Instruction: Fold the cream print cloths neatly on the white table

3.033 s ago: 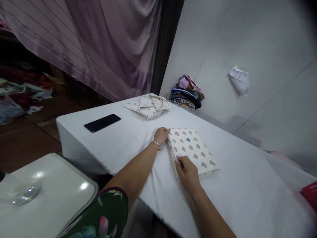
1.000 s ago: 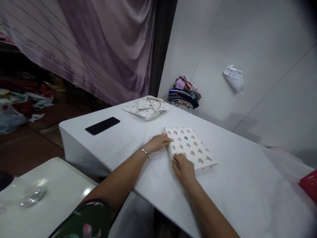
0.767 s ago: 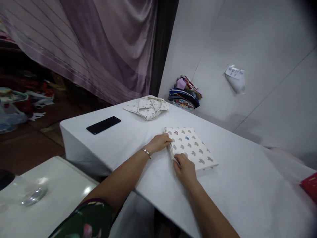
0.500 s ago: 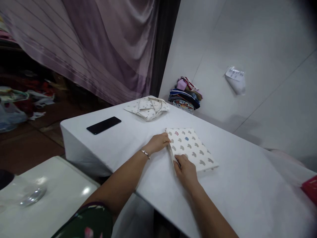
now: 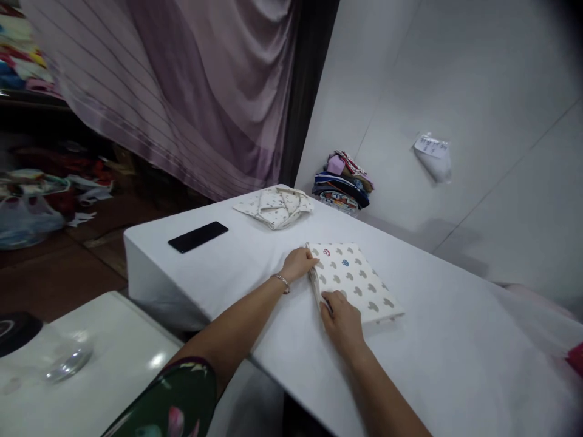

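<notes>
A folded white cloth (image 5: 364, 282) printed with grey-brown shapes, plus one red and one blue motif, lies flat on the white-covered table (image 5: 437, 364). My left hand (image 5: 298, 263) is closed on its upper left corner, thumb and fingers pinching the layered edge. Lower along that same edge, my right hand (image 5: 342, 318) is closed on the cloth with curled fingers. A small dark sliver shows between the right fingers; I cannot tell what it is. Farther back lies a loosely folded, small-patterned white cloth item (image 5: 277, 207), touched by neither hand.
A black phone (image 5: 198, 237) rests near the table's left end. Stacked folded clothes (image 5: 341, 182) stand against the wall behind. A white glossy surface (image 5: 113, 352) with a clear round object (image 5: 70, 363) is at lower left. A purple curtain (image 5: 195, 91) hangs behind.
The view has shifted slightly, so things appear a little lower and farther right. Both hands keep their hold on the folded cloth, with barely any movement along its edge.
</notes>
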Tool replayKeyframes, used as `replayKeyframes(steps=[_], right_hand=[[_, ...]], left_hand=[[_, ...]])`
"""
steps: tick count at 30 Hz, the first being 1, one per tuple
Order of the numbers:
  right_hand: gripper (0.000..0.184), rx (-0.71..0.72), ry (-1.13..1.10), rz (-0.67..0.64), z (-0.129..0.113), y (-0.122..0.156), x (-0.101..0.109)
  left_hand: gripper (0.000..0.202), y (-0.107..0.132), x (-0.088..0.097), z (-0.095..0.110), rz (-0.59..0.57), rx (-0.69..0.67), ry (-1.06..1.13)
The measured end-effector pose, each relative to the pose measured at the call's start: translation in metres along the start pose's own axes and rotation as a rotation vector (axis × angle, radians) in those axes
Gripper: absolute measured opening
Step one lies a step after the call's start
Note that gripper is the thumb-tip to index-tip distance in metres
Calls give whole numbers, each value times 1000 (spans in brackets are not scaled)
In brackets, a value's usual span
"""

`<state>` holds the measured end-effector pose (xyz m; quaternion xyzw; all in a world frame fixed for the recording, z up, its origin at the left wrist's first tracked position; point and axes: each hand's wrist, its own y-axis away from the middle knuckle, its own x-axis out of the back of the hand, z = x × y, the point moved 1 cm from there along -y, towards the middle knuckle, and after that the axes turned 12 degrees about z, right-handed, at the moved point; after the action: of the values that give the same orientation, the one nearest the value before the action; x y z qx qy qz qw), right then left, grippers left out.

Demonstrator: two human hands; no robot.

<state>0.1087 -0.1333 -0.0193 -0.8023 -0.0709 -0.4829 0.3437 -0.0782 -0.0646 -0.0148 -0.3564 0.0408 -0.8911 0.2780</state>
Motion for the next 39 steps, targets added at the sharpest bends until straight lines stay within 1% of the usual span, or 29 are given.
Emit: replayKeyframes(steps=[4, 9, 12, 15, 19, 22, 27, 32, 35, 39], right_hand=[[21, -7, 6, -10, -1, 0, 0], [20, -4, 2, -8, -1, 0, 1], [20, 0, 3, -4, -1, 0, 1], [20, 4, 11, -8, -1, 0, 1], [21, 1, 15, -20, -1, 0, 0], [21, -10, 28, -24, -2, 0, 0], [21, -11, 32, -23, -2, -1, 1], [21, -18, 28, -47, -3, -2, 4], [25, -20, 40, -57, -3, -2, 4], [28, 0, 54, -68, -3, 0, 3]], left_hand=[[18, -6, -3, 2, 51, 80, -33], [25, -13, -7, 5, 65, 159, -48], [20, -16, -8, 7, 84, 191, -35], [17, -15, -11, 3, 118, 226, -23], [17, -14, -16, -4, 127, 262, -17], [15, -20, -21, -4, 125, 265, -18], [23, -33, -23, -5, 146, 255, -26], [21, -30, -24, -11, 198, 215, -35], [19, -29, -25, -12, 197, 189, -27], [21, -31, -24, -15, 178, 188, 2]])
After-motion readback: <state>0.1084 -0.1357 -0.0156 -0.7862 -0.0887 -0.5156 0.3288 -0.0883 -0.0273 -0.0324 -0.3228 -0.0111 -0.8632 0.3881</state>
